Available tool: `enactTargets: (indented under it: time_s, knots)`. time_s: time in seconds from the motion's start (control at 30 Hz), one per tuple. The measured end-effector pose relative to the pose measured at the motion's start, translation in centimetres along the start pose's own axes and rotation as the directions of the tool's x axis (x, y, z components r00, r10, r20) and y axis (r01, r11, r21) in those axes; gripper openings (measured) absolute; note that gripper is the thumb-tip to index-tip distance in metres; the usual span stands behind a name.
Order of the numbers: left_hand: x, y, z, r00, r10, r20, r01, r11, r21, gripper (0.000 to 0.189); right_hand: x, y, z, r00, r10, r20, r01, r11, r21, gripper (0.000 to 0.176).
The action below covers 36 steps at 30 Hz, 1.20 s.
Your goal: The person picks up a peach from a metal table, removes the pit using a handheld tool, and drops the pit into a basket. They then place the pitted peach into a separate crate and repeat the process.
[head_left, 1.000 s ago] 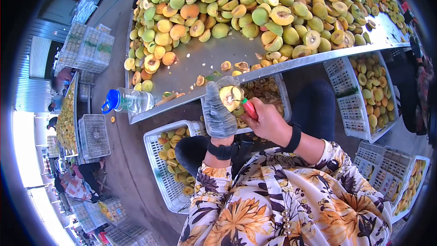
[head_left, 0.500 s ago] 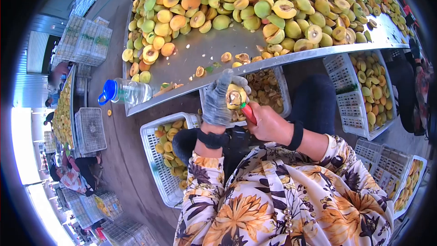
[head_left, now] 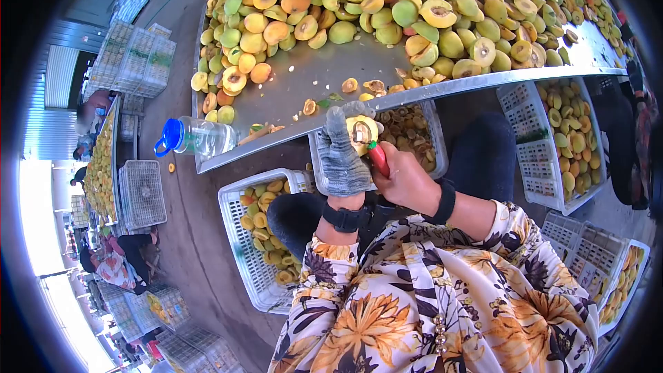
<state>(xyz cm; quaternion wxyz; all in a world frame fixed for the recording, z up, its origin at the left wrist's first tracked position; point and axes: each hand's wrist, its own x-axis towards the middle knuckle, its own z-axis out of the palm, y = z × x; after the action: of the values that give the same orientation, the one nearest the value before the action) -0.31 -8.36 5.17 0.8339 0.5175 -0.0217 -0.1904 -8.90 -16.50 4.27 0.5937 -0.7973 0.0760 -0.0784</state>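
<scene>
A bottle [head_left: 207, 138] with a blue cap is by the left corner of the metal table [head_left: 331, 69]; a stray elbow or a knock could, I reckon, topple it. Next along, the gloved left hand [head_left: 345, 166] is closed around a fruit half [head_left: 360, 131], cut face showing, just off the table's front edge. The bare right hand [head_left: 409, 178] grips a red-handled tool [head_left: 379, 160], its end at the flesh (I can't make out the tip from here). Slick juice might let the half turn, and a hard push would then drive the tool into the gloved fingers; too loose a hold might drop the half.

As for containers: the grey crate [head_left: 143, 197] far left keeps its contents from me. The left crate [head_left: 237, 249] holds yellow-green fruit pieces. The middle crate [head_left: 438, 135], partly beneath the table edge, holds brownish scraps, perhaps stones. The right crate [head_left: 526, 145] is heaped with yellow and green fruit, and the lower right crate [head_left: 599, 255] shows more, orange-yellow.
</scene>
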Motion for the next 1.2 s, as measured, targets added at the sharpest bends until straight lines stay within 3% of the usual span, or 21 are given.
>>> enactTargets:
  time_s: [0.17,0.23,0.27,0.4,0.47,0.5,0.57,0.63,0.7,0.87,0.93,1.0,1.03,1.1,1.17,1.2]
  knots:
    - [0.3,0.4,-0.3,0.989,0.127,0.072,-0.136,0.979,0.149,0.041,-0.4,0.1,0.0,0.997,0.072,0.016,-0.072,0.997,0.009,0.021]
    - [0.7,1.8,-0.7,0.95,-0.078,0.304,0.049,0.993,0.103,0.037,-0.4,0.5,-0.2,0.989,0.004,0.147,0.006,0.998,-0.069,0.018]
    - [0.7,2.3,-0.6,0.945,-0.212,0.25,0.195,0.977,0.091,0.033,-0.3,0.6,-0.2,0.983,0.007,0.183,-0.001,0.999,-0.036,0.015]
    - [2.0,2.8,-1.5,0.888,-0.307,0.342,0.288,0.952,0.107,0.034,0.2,0.4,-0.1,0.968,0.043,0.246,-0.028,0.998,-0.062,0.015]
    - [2.2,2.8,-1.6,0.887,-0.276,0.37,0.274,0.96,0.058,0.036,0.5,0.2,0.2,0.985,-0.121,0.127,0.127,0.991,-0.034,0.014]
    - [2.2,2.8,-1.6,0.882,-0.25,0.4,0.269,0.963,0.01,0.038,0.6,-0.3,0.0,0.984,-0.123,0.128,0.128,0.991,-0.032,0.014]
    - [1.9,2.4,-1.7,0.887,-0.258,0.384,0.299,0.953,-0.049,0.038,0.5,-1.8,-1.1,0.936,0.17,0.308,-0.229,0.959,0.166,0.012]
    - [1.8,2.1,-1.6,0.895,-0.258,0.363,0.339,0.924,-0.179,0.038,0.8,-2.7,-1.9,0.897,0.22,0.383,-0.321,0.92,0.224,0.009]
    - [2.0,1.6,-1.9,0.906,-0.253,0.339,0.333,0.921,-0.202,0.037,1.1,-3.3,-2.6,0.77,0.282,0.573,-0.507,0.815,0.28,0.008]
    - [2.7,0.8,-3.1,0.849,-0.234,0.475,0.344,0.925,-0.159,0.033,1.5,-3.0,-3.0,0.624,0.289,0.726,-0.652,0.704,0.28,0.011]
    - [2.6,0.7,-3.3,0.859,-0.237,0.454,0.342,0.925,-0.163,0.032,1.7,-3.0,-3.1,0.588,0.28,0.759,-0.675,0.687,0.269,0.011]
    - [2.3,1.0,-3.0,0.869,-0.24,0.433,0.34,0.925,-0.169,0.032,1.9,-3.0,-3.3,0.48,0.272,0.834,-0.789,0.549,0.275,0.011]
    - [2.0,1.3,-2.9,0.885,-0.226,0.407,0.296,0.948,-0.119,0.031,2.0,-2.5,-3.4,0.477,0.271,0.836,-0.79,0.55,0.273,0.011]
    - [1.8,1.8,-2.3,0.914,-0.188,0.36,0.207,0.978,-0.014,0.029,2.5,-1.0,-3.3,0.411,0.167,0.896,-0.863,0.389,0.323,0.012]
    - [2.2,0.3,-2.9,0.952,-0.154,0.266,0.149,0.988,0.036,0.029,2.4,-0.3,-3.0,0.412,0.169,0.895,-0.872,0.356,0.334,0.013]
    - [2.6,-0.3,-3.0,0.978,-0.032,0.205,-0.001,0.988,0.156,0.029,2.5,0.1,-2.8,0.419,0.133,0.898,-0.881,0.299,0.367,0.012]
